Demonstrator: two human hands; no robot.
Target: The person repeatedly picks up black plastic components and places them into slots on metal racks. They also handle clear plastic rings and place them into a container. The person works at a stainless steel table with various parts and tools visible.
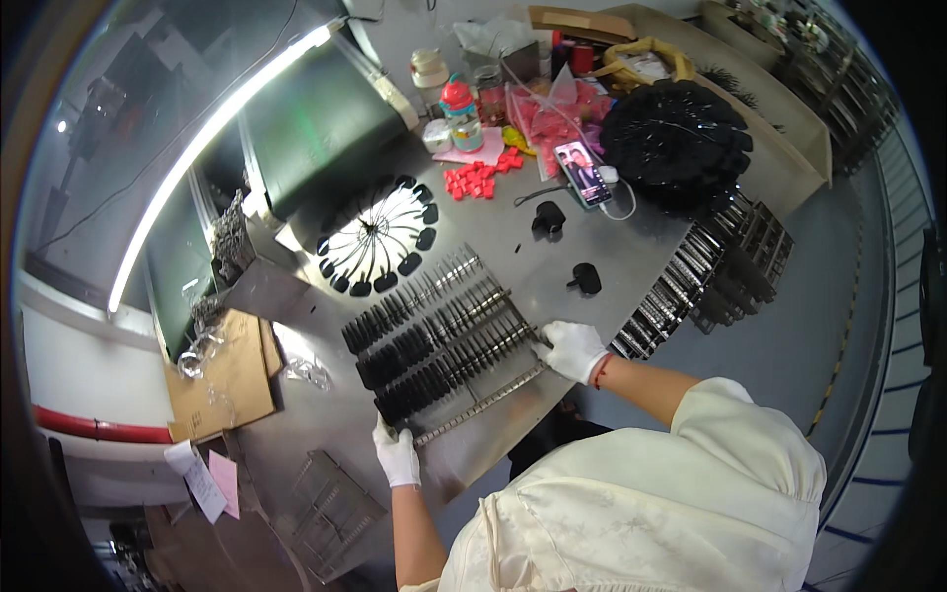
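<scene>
A metal rack (480, 406) lies on the steel table in front of me, filled with rows of slim pieces that have black, flat ends and metallic stems. My left hand (397, 455), in a white glove, grips the rack's near left corner. At the near right corner, my gloved right hand (574, 351) has its fingers closed on the frame. The undersides of the fingers are hidden. Beyond the rack, a ring of black paddle-ended pieces (410, 263) fans out on a bright round patch. Two loose black parts, one farther off (548, 219) and one nearer (584, 277), rest to the right.
More loaded racks (663, 302) line the table's right edge. Behind stand a large black heap (676, 143), a lit phone (583, 175), red cross-shaped pieces (472, 181) and a drink bottle (461, 113). An empty wire rack (330, 513) and cardboard (229, 380) are at left.
</scene>
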